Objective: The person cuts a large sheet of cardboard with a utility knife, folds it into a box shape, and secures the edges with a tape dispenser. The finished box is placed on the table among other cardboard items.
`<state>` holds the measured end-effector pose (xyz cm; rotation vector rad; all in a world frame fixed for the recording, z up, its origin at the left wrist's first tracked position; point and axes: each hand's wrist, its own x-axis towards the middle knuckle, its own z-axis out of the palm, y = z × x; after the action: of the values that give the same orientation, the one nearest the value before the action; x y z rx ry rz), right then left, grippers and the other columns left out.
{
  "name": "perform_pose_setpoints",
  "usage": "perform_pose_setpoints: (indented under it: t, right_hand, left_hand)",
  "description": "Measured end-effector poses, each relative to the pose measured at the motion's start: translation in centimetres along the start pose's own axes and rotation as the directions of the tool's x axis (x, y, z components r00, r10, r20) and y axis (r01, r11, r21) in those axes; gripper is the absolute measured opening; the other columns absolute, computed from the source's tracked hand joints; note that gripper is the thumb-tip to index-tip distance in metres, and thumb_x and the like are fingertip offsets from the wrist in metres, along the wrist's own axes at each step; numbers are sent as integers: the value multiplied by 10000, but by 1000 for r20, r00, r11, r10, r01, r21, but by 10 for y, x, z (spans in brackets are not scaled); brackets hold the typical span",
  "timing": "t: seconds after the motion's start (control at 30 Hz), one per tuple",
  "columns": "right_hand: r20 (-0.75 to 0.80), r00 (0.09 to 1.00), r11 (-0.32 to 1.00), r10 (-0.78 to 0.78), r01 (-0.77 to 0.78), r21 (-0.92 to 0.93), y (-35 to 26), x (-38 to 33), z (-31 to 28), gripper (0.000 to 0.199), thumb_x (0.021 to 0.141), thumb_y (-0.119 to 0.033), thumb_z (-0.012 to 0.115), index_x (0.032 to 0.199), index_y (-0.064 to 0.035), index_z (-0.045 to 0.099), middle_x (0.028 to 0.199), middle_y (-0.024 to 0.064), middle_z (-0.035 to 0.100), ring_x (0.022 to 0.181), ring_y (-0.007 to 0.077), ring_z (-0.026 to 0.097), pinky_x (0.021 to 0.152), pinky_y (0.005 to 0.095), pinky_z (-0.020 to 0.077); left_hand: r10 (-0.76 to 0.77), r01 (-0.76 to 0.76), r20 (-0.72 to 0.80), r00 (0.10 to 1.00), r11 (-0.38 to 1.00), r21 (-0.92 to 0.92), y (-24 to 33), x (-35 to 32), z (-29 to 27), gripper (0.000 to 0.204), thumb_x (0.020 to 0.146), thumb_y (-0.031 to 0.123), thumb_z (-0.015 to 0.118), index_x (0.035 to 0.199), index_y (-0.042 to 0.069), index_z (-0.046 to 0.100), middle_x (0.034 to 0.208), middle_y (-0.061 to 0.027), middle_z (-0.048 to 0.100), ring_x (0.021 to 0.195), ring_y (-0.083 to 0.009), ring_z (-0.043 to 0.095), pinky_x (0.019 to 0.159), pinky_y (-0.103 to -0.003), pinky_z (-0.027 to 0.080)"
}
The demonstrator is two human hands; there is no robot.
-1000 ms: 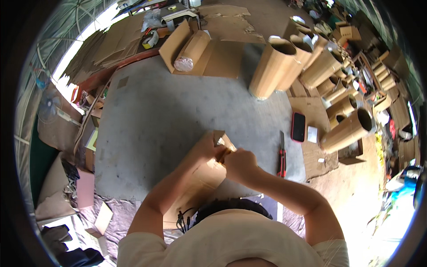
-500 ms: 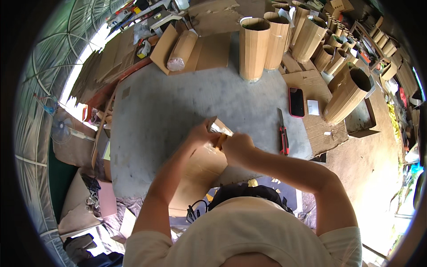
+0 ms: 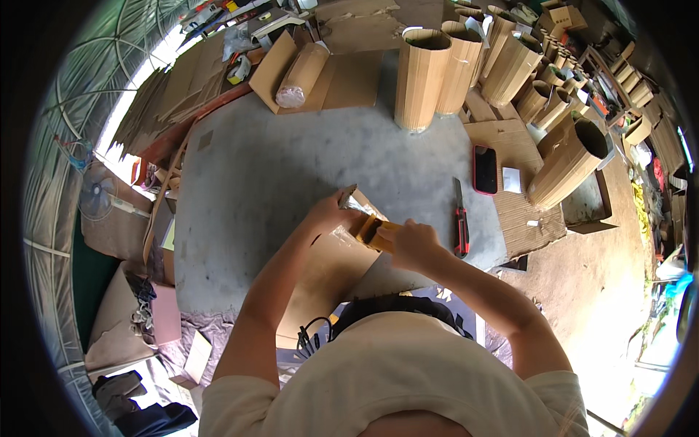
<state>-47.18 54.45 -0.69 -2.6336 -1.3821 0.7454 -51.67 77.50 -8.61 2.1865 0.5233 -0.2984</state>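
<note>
My left hand [image 3: 329, 215] grips the upper end of a brown folded cardboard piece [image 3: 328, 266], which slants across the table's near edge. Shiny clear film, like packing tape, glints on that end. Closed around a yellow tool that looks like a tape dispenser [image 3: 373, 231], my right hand [image 3: 416, 244] sits just to the right of the left one. The tool lies against the cardboard's upper end; my fingers hide part of it. To the right, a red and black utility knife [image 3: 461, 227] rests on the grey tabletop [image 3: 255, 182], its blade pointing away.
Tall cardboard tubes [image 3: 422, 80] stand at the back, with more at the far right. A wrapped roll [image 3: 302, 73] lies on open cardboard at the back left. On the right are a phone [image 3: 485, 170], a small white paper [image 3: 511, 180] and a leaning tube [image 3: 571, 160].
My right hand has moved right and slightly down from the left hand, uncovering more of the yellow dispenser. The left hand keeps its grip on the cardboard.
</note>
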Motion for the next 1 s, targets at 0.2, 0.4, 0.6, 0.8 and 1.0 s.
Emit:
perform_pose_setpoints:
  t: [0.2, 0.4, 0.6, 0.8, 1.0]
  right_hand:
    - [-231, 973, 982, 0, 43, 183, 34, -65, 13, 647, 691, -170, 647, 1293, -302, 449, 849, 152, 477, 693, 275, 571, 588, 382, 502]
    - [-325, 945, 964, 36, 52, 259, 36, -92, 55, 728, 650, -114, 668, 1301, -337, 428, 813, 119, 429, 653, 274, 558, 570, 373, 509]
    - [-22, 996, 995, 83, -82, 61, 21, -47, 41, 693, 694, -166, 611, 1315, -361, 374, 918, 154, 462, 713, 289, 598, 603, 389, 504]
    - [106, 994, 995, 32, -22, -95, -16, 31, 13, 353, 682, -178, 579, 1031, -129, 597, 803, 123, 628, 754, 274, 633, 577, 383, 504]
    - [245, 968, 968, 59, 4, -250, -52, 59, -1, 214, 712, -169, 583, 881, -70, 668, 902, 122, 654, 828, 246, 638, 585, 332, 513]
  left_hand:
    - [-27, 30, 55, 998, 999, -45, 0, 0, -2, 655, 700, 422, 693, 1183, 27, 493, 999, -156, 627, 920, -267, 602, 799, -331, 443]
    - [57, -52, 45, 997, 994, -96, -3, 3, -4, 648, 708, 433, 690, 1190, 46, 496, 995, -138, 629, 917, -255, 602, 793, -322, 442]
    - [13, -13, 0, 1000, 998, 63, 13, -11, -8, 541, 714, 371, 701, 1127, 61, 542, 954, -95, 644, 867, -222, 609, 774, -301, 442]
    - [2, 3, -75, 997, 997, 78, 13, -8, 1, 667, 615, 340, 765, 1166, 54, 521, 1019, -129, 637, 935, -276, 610, 790, -331, 463]
    - [17, -15, -57, 998, 1000, 26, 11, -9, 2, 713, 569, 341, 786, 1166, 55, 521, 1030, -142, 630, 952, -280, 604, 805, -338, 461]
